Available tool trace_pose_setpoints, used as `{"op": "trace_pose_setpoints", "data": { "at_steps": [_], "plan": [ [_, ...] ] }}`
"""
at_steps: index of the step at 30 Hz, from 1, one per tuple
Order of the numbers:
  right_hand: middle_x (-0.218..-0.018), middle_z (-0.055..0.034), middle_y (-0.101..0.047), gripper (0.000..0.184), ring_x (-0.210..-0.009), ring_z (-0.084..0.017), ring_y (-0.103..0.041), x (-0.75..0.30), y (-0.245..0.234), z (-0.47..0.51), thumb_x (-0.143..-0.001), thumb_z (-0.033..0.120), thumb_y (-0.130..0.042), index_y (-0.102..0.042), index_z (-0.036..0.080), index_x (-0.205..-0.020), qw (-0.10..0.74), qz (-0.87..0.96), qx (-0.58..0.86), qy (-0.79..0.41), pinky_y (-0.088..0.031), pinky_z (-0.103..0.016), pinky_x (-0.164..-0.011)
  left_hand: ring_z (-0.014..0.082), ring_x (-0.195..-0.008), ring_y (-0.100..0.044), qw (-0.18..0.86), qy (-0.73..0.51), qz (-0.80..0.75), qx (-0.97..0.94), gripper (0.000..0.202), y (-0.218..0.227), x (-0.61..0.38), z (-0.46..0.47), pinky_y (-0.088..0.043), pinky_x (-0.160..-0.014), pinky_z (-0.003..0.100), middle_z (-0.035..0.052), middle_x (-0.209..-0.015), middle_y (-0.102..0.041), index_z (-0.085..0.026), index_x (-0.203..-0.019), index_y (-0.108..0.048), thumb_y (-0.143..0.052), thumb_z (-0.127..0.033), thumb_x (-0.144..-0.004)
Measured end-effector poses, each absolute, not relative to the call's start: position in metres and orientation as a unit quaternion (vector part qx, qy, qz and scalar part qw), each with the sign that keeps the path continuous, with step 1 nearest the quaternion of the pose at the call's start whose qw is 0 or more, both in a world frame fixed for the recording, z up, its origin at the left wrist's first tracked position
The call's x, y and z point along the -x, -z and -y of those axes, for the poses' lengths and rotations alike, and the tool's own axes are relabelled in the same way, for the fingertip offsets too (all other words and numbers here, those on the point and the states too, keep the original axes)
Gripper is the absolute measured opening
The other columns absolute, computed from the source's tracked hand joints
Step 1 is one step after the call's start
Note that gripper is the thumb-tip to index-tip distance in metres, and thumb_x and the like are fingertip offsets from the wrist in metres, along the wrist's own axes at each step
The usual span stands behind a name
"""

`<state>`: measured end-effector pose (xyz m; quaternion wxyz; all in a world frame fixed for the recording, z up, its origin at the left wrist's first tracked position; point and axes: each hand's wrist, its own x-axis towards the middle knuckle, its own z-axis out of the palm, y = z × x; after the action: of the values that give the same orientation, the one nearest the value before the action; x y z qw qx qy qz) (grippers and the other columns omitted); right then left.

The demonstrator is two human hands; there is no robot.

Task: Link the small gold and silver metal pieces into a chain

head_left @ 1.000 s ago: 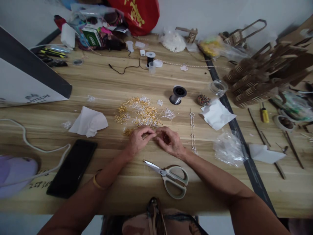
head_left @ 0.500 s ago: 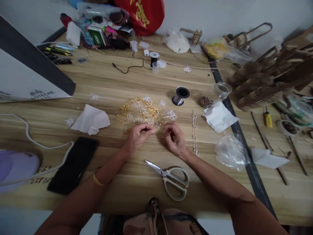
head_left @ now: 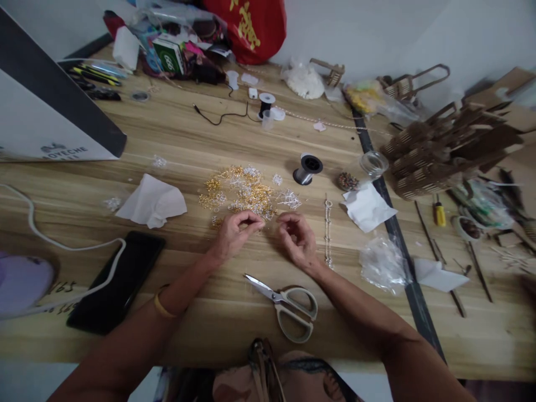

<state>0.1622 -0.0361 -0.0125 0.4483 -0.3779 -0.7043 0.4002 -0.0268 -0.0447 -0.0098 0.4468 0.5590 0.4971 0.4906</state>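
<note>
My left hand (head_left: 234, 234) rests on the wooden table (head_left: 201, 139) with its fingertips pinched together at the near edge of a heap of small gold and silver jewellery findings (head_left: 240, 192). What it pinches is too small to make out. My right hand (head_left: 297, 237) lies a short gap to the right, fingers curled in, and what they hold is hidden. A finished silver chain (head_left: 327, 231) lies straight on the table just right of that hand. Scissors (head_left: 285, 304) with grey handles lie closed near the table's front edge, below both hands.
A black phone (head_left: 113, 282) and a white cord (head_left: 62, 245) lie front left, a crumpled tissue (head_left: 153, 201) beside the heap. A wire spool (head_left: 307, 167), a bead dish (head_left: 347, 181) and a glass jar (head_left: 372, 163) sit behind. Wooden baskets (head_left: 435, 151) and tools crowd the right.
My hands were touching, fingertips together; they have drawn apart, the right hand shifting right. The view has tilted slightly.
</note>
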Motion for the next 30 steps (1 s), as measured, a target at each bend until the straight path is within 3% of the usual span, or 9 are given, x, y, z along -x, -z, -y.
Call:
{"op": "trace_pose_setpoints", "data": {
  "at_steps": [3,12,19,24,30],
  "plan": [
    [-0.103,-0.0077,-0.06,0.022,-0.072,-0.012,-0.057,-0.158,0.01,0.037,-0.09,0.03,-0.056,-0.053,0.021,-0.109,0.405,0.749,0.344,-0.395,-0.048,-0.024,-0.057,0.0154,-0.07,-0.062,0.44,-0.489,-0.494,-0.569,0.015,0.009,0.027,0.045,-0.048,-0.069,0.026,0.0031,-0.072,-0.069,-0.016,-0.073,-0.068,-0.068,-0.031,-0.076],
    [-0.085,-0.0049,-0.065,0.011,-0.075,-0.013,-0.061,-0.158,-0.01,0.03,-0.094,0.024,-0.05,-0.059,0.019,-0.097,0.335,0.831,0.328,-0.299,-0.05,-0.025,-0.066,0.0151,-0.071,-0.061,0.442,-0.518,-0.473,-0.559,0.015,0.003,0.026,0.047,-0.048,-0.069,0.026,0.0029,-0.072,-0.068,-0.016,-0.071,-0.067,-0.068,-0.03,-0.076],
    [-0.088,-0.0078,-0.066,0.018,-0.08,-0.017,-0.06,-0.174,-0.055,0.029,-0.096,0.022,-0.045,-0.063,0.019,-0.097,0.204,0.919,0.317,-0.114,-0.047,-0.029,-0.068,0.0152,-0.073,-0.062,0.448,-0.527,-0.437,-0.575,0.013,-0.009,0.023,0.056,-0.048,-0.072,0.026,0.0037,-0.075,-0.069,-0.016,-0.074,-0.068,-0.068,-0.029,-0.077],
    [-0.086,-0.0058,-0.066,0.014,-0.08,-0.017,-0.062,-0.194,-0.093,0.026,-0.094,0.025,-0.051,-0.064,0.02,-0.092,0.273,0.877,0.362,-0.158,-0.05,-0.031,-0.072,0.0156,-0.075,-0.066,0.473,-0.549,-0.44,-0.531,0.018,-0.007,0.025,0.054,-0.051,-0.074,0.027,0.0044,-0.078,-0.071,-0.015,-0.086,-0.069,-0.066,-0.032,-0.08],
    [-0.079,-0.0031,-0.068,0.013,-0.073,-0.017,-0.063,-0.213,-0.127,0.017,-0.09,0.031,-0.058,-0.067,0.022,-0.087,0.25,0.87,0.385,-0.18,-0.052,-0.031,-0.067,0.0142,-0.071,-0.065,0.449,-0.589,-0.47,-0.479,0.021,0.001,0.034,0.044,-0.052,-0.072,0.027,0.0028,-0.073,-0.069,-0.014,-0.083,-0.068,-0.065,-0.035,-0.079]
  ]
}}
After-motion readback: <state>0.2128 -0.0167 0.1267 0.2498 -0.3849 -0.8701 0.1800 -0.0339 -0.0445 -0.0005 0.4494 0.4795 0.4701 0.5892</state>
